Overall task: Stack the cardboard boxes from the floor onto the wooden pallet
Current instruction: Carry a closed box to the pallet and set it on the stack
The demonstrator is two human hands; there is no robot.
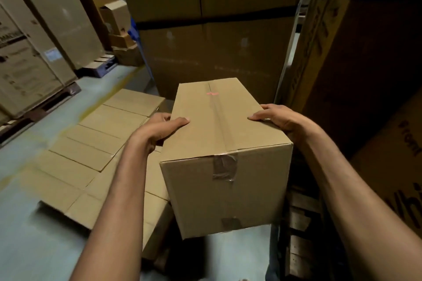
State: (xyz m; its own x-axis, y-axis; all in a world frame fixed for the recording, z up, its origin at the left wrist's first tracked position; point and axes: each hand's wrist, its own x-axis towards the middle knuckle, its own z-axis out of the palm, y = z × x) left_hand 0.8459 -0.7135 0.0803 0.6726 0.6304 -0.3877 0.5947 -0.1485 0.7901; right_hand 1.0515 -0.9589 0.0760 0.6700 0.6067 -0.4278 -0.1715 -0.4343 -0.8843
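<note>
blue floor (34,235) | stacked cartons (217,52) around | left hand (164,130), right hand (280,118) grip box (219,139)

Taped cardboard box (223,143) raised, its length pointing away
Brown, pink mark on top; a flat layer of matching boxes (91,143) lies low at its left

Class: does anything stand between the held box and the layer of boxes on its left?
Nothing visible does. The left hand and right hand grip the box close beside the layer, with no object between them.
</note>
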